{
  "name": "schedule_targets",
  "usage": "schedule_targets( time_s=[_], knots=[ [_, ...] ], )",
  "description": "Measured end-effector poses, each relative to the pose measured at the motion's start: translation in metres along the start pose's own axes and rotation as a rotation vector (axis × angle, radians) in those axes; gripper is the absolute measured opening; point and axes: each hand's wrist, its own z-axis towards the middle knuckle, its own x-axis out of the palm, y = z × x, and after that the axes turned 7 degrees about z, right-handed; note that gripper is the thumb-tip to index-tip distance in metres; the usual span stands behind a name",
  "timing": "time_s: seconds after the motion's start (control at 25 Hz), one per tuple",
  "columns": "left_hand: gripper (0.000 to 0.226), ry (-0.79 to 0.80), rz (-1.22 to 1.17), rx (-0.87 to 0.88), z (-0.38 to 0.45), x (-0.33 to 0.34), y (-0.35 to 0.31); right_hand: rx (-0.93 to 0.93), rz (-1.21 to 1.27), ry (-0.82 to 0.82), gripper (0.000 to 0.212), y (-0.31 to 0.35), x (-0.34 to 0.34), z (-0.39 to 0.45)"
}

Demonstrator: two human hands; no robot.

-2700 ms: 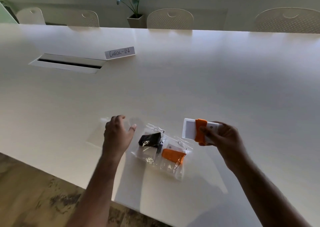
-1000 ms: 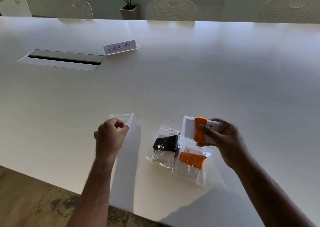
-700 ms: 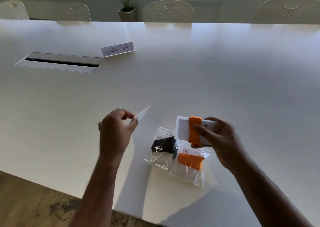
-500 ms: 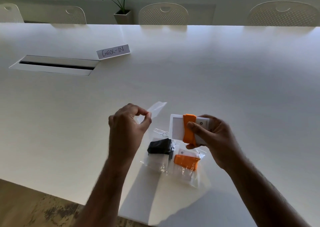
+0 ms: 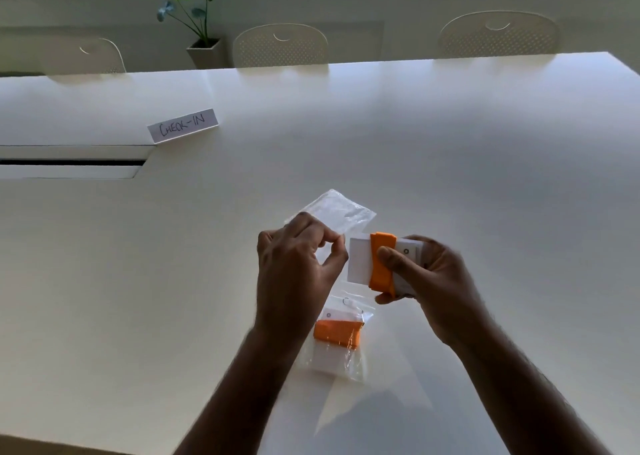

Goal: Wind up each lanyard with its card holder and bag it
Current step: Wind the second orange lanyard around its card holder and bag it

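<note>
The left hand [image 5: 294, 267] pinches the empty bag [image 5: 341, 212] to open it, while the right hand [image 5: 426, 281] grips the wrapped card holder [image 5: 360, 264], ready to slide in.

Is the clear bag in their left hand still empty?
Empty: the clear bag looks see-through and flat; the wound card holder sits outside it in the right hand.

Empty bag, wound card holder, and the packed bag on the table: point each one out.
empty bag [image 5: 341, 212], head view, on its clear upper panel above the left hand.
wound card holder [image 5: 360, 260], head view, on its bare white face left of the orange lanyard.
packed bag [image 5: 337, 331], head view, on the orange lanyard inside.
</note>
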Motion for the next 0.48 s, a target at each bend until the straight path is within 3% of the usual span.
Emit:
schedule_targets(
  time_s=[0.48],
  knots=[
    [0.014,0.05,-0.154,0.076,-0.014,0.039,-0.052,-0.129,0.029,-0.185,0.037,0.011,-0.041,-0.008]
  ],
)
